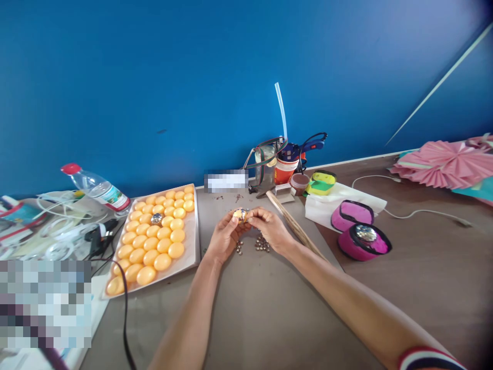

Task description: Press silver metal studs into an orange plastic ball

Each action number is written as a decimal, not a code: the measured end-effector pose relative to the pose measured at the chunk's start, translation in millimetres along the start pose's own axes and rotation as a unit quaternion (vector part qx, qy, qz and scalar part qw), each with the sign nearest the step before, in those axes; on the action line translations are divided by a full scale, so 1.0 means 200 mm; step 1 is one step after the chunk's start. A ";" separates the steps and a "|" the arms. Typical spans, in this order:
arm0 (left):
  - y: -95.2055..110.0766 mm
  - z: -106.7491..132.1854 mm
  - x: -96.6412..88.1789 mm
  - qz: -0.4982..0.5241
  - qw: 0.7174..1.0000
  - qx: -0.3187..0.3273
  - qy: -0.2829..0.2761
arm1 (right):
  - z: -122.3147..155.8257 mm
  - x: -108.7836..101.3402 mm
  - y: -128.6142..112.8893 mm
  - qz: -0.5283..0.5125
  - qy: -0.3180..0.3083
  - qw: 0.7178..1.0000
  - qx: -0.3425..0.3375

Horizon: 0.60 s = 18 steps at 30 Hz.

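Between my hands, above the grey work surface (246,308), is a small orange ball (241,215) partly covered with shiny silver pieces. My left hand (224,235) grips it from the left, thumb at the front. The fingers of my right hand (272,228) are pinched at the ball's right side; whatever may be between their tips is too small to make out. Below my hands lie two loose clusters of small shiny beads, a larger heap (262,243) and a few beads (239,247).
On the left, a shallow white box (197,226) holds rows of orange balls and one silver-covered ball (156,219). A bottle (102,190) leans behind it. Wooden sticks (296,226) lie beside my right forearm. Magenta bands (348,245), a red cup (285,172) and cables are farther right.
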<state>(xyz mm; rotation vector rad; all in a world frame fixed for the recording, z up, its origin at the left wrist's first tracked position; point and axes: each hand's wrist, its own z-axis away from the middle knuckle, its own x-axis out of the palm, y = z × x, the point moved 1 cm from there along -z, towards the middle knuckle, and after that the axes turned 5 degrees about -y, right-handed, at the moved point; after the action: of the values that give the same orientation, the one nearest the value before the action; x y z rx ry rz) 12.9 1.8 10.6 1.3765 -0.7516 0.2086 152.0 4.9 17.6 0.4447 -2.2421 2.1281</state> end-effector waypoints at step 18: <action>-0.01 0.01 0.02 -0.023 0.999 0.017 0.016 | 0.00 0.00 0.02 -0.030 0.006 0.999 0.031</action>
<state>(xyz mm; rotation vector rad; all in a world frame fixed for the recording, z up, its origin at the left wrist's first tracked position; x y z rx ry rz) 16.0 -0.6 11.7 1.4174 -0.6915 0.2081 151.5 5.7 14.1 0.4946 -2.1325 2.1696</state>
